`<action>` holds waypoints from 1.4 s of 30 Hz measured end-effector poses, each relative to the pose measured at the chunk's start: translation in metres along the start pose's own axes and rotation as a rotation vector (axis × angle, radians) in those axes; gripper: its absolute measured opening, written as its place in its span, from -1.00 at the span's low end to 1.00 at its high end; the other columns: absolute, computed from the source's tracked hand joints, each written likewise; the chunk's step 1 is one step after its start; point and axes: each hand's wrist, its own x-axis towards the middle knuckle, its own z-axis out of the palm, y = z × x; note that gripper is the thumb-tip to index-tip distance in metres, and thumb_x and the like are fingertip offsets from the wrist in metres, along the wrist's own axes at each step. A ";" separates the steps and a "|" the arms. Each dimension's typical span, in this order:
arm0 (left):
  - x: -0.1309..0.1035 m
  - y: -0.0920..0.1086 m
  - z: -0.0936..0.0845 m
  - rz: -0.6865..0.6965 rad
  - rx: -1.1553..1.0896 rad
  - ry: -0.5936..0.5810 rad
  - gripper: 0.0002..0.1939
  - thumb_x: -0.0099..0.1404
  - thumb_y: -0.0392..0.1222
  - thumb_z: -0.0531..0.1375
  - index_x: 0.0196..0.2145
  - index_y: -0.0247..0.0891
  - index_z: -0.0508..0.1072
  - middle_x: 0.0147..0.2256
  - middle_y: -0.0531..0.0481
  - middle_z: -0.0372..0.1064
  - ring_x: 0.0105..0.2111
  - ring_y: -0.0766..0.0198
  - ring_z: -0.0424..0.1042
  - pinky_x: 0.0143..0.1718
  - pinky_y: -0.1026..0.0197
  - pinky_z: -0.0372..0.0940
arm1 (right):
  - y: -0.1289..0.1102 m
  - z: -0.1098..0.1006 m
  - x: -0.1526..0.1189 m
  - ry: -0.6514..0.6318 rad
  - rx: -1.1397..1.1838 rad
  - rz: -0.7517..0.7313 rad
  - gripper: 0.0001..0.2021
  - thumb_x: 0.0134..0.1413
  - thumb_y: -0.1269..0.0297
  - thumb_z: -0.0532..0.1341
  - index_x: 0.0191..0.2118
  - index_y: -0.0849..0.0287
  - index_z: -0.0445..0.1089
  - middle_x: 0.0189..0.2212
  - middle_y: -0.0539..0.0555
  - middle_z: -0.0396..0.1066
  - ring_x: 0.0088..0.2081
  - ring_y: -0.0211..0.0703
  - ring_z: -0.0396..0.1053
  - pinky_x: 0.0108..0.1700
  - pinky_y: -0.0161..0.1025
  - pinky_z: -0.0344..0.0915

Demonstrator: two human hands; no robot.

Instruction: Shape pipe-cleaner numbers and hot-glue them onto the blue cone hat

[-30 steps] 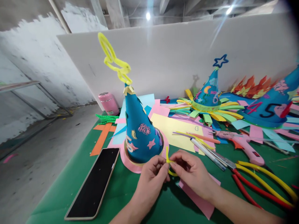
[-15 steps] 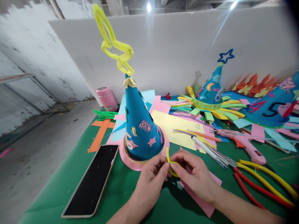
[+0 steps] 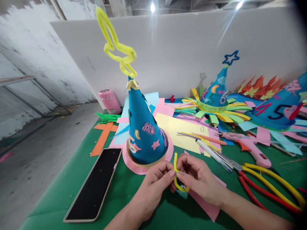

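Between my two hands is a short yellow pipe cleaner (image 3: 178,186), bent into a hook at its lower end, with its other end pointing up. My left hand (image 3: 157,180) pinches it between thumb and forefinger. My right hand (image 3: 198,179) pinches it from the other side, fingertips nearly touching the left ones. Just beyond my hands stands a blue paper cone hat (image 3: 141,127) with a pink brim, a pale moon and pink stars. A large yellow pipe cleaner shape (image 3: 122,52) rises from its tip. Pink paper (image 3: 206,204) lies partly under my right hand.
A phone (image 3: 94,185) lies left on the green table (image 3: 55,191). Right are scissors (image 3: 261,182), a pink glue gun (image 3: 251,147) and pens (image 3: 213,155). Behind stand a pink jar (image 3: 110,101), green pipe cleaners (image 3: 105,118) and another cone hat (image 3: 217,91).
The yellow pipe cleaner has turned in my fingers; its upper end stands straighter and its lower curve hangs lower and wider. Both hands keep their pinch, shifted very slightly.
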 end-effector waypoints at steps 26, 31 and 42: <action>-0.001 0.003 -0.005 -0.037 0.008 -0.028 -0.82 0.17 -0.16 0.14 -0.49 -0.34 0.32 -0.65 0.13 0.17 -0.60 0.49 0.11 -0.51 0.37 -0.01 | -0.001 -0.003 -0.002 -0.017 -0.270 -0.183 -0.90 0.11 0.35 0.07 -0.42 0.18 0.18 -0.55 -0.09 0.12 -0.54 -0.38 0.07 -0.51 -0.43 0.06; -0.001 0.002 -0.006 -0.048 -0.023 -0.057 -0.81 0.16 -0.16 0.14 -0.50 -0.34 0.32 -0.65 0.13 0.17 -0.61 0.49 0.10 -0.51 0.36 -0.03 | 0.001 -0.003 -0.002 -0.036 -0.200 -0.158 -0.90 0.12 0.34 0.05 -0.41 0.18 0.17 -0.53 -0.08 0.12 -0.53 -0.38 0.08 -0.50 -0.43 0.08; -0.001 0.003 -0.007 -0.050 -0.021 -0.067 -0.80 0.15 -0.13 0.15 -0.50 -0.33 0.31 -0.66 0.13 0.16 -0.61 0.48 0.09 -0.52 0.35 -0.04 | 0.000 -0.002 -0.005 -0.045 -0.235 -0.147 -0.89 0.14 0.34 0.04 -0.41 0.18 0.15 -0.55 -0.09 0.11 -0.53 -0.37 0.08 -0.50 -0.42 0.07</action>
